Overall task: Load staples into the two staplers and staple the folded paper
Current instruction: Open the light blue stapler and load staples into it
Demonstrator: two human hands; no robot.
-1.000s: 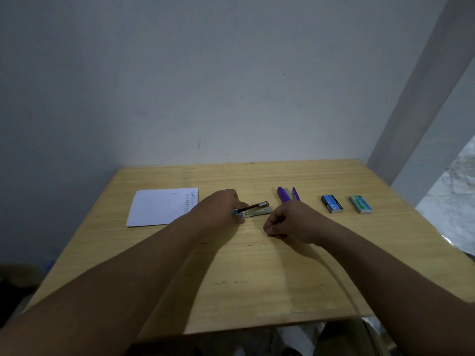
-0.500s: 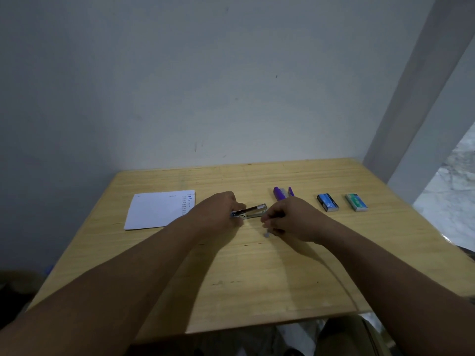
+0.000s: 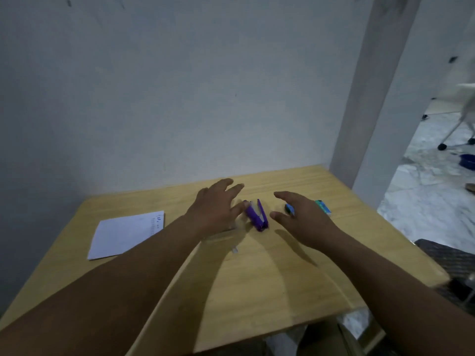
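Both hands hover spread and empty over the middle of the wooden table [image 3: 257, 291], closing in on the purple stapler [image 3: 257, 215] that lies hinged open at the centre of the frame. The left hand [image 3: 214, 208] has its fingers fanned wide just left of the stapler, the nearest finger at or almost on its side. The right hand [image 3: 300, 217] is open in a loose curve just right of it, not touching.

The step in hand looks like picking up this stapler to load it. Two staple boxes sit behind the right hand: a blue one [image 3: 290, 208], partly hidden, and a green one [image 3: 323, 206] further right. The folded paper [image 3: 126, 233] lies at centre left, well apart. A blurred object by the left wrist may be the other stapler; I cannot tell. Next, one hand should likely steady the body while the other fetches staples.
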